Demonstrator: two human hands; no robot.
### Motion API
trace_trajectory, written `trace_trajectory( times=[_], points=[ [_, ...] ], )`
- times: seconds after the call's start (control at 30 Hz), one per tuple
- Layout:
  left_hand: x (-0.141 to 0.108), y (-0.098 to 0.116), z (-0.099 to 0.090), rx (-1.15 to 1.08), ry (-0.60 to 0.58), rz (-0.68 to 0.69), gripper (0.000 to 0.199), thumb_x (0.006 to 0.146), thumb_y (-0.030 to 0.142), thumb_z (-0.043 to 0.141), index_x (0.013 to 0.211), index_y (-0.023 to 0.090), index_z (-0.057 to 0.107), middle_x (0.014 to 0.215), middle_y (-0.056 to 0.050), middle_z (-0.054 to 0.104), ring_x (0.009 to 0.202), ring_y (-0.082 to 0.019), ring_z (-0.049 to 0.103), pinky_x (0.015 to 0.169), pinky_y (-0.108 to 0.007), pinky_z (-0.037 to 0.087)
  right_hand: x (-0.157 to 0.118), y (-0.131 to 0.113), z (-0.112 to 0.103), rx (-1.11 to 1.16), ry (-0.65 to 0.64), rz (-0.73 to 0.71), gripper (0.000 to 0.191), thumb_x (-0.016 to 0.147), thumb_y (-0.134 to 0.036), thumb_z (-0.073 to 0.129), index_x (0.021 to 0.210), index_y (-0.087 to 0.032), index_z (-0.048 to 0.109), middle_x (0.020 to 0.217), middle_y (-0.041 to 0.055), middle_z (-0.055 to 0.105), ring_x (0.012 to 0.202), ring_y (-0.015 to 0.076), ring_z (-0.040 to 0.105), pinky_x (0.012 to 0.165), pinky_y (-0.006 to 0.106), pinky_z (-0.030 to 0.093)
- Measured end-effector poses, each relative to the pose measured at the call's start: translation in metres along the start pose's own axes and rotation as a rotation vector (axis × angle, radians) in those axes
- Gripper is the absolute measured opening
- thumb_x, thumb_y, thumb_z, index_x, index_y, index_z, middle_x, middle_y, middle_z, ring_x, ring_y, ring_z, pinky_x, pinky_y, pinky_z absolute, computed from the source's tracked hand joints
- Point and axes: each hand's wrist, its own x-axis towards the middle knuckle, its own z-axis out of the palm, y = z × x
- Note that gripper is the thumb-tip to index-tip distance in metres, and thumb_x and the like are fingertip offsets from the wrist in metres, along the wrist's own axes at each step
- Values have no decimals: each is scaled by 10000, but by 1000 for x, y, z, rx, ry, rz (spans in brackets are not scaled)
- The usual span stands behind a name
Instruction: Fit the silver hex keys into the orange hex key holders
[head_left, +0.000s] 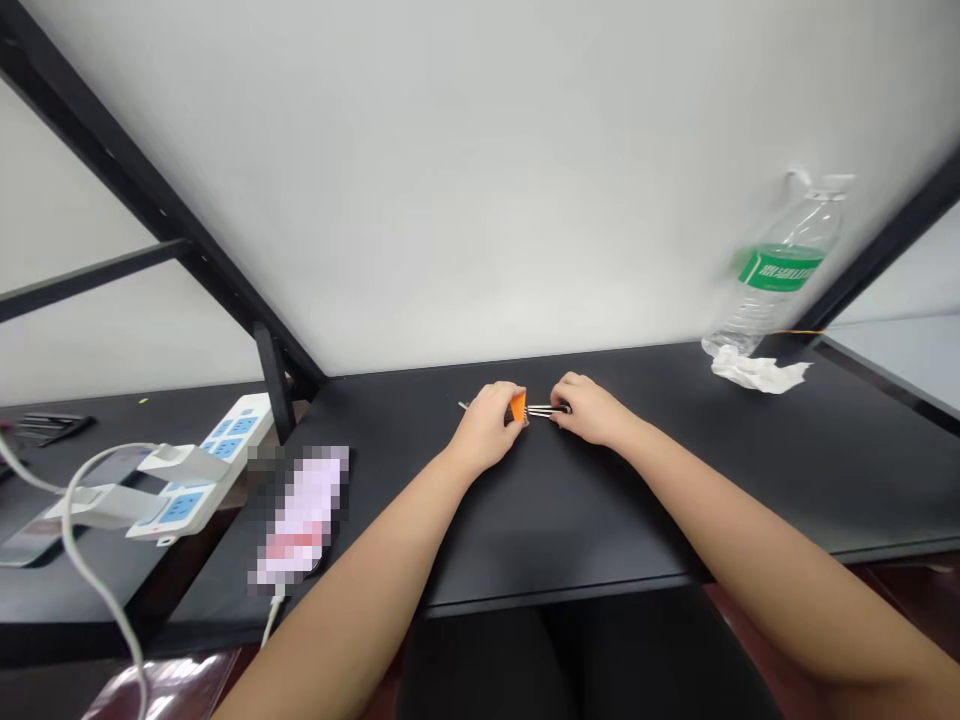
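Above the black desk (pixel 570 530), near its middle, my left hand (pixel 489 425) is closed around a small orange piece (pixel 518 405) with a flat face. A short thin tip (pixel 463 405) pokes out on the left side of that hand. My right hand (pixel 589 408) pinches the right end of a few thin silvery rods (pixel 541 410). Their left ends reach the orange piece; whether they are joined to it I cannot tell. Fingers hide much of both things, and their exact kind does not show.
A plastic bottle (pixel 784 268) with a green label and a crumpled tissue (pixel 757 372) are at the back right. To the left lie a blurred-out phone (pixel 304 515) on a cable and a white power strip (pixel 251 410) with chargers. A black frame post (pixel 161 215) rises there.
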Motion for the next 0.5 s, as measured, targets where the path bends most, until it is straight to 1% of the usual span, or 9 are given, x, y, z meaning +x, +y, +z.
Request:
trace_trajectory(
  times=[0.07,0.17,0.3,0.33,0.4,0.47,0.5],
  points=[
    [0,1,0,-1,-11,-9,436,837,161,713,1248,235,589,1224,-65,660,1119,-253,615,990,-433,541,1,5,-3,31,-20,-14,120,888,-178,660,993,-198,716,1095,87,645,967,219,607,855,328,477],
    [1,1,0,-6,-10,-26,437,841,164,709,1254,235,587,1227,-64,659,1129,-251,610,994,-432,541,3,10,-7,52,-49,-64,178,931,-126,574,959,-188,738,1033,83,672,940,204,627,863,318,485],
    [1,0,-2,-25,7,-18,428,849,163,695,1255,240,583,1256,-57,654,1135,-244,602,994,-423,540,3,11,-9,31,-58,-86,248,915,-68,532,982,-172,746,1060,101,680,970,212,631,892,325,490],
    [1,0,-2,-31,11,-17,426,851,164,693,1255,241,583,1260,-55,652,1136,-241,601,987,-418,542,2,10,-9,26,-41,-90,258,909,-64,528,1003,-170,744,1073,105,679,993,219,626,908,334,488],
    [1,0,-2,-45,22,-17,424,851,165,693,1254,241,583,1258,-52,652,1138,-235,601,968,-403,549,0,5,-9,53,33,-104,251,901,-75,536,1024,-168,734,1077,105,678,1020,225,616,934,349,479],
    [1,1,-2,-61,28,-11,430,844,170,702,1252,238,583,1252,-53,651,1139,-231,603,958,-394,553,-2,-4,-10,172,102,-127,206,896,-109,559,1017,-172,715,1046,85,684,970,202,623,908,338,485],
    [1,1,-2,-70,28,-6,433,840,174,708,1251,236,583,1250,-56,650,1139,-231,606,960,-394,553,-3,-10,-11,267,114,-134,177,896,-132,570,1004,-177,702,1019,67,688,916,181,629,871,321,493]
  ],
)
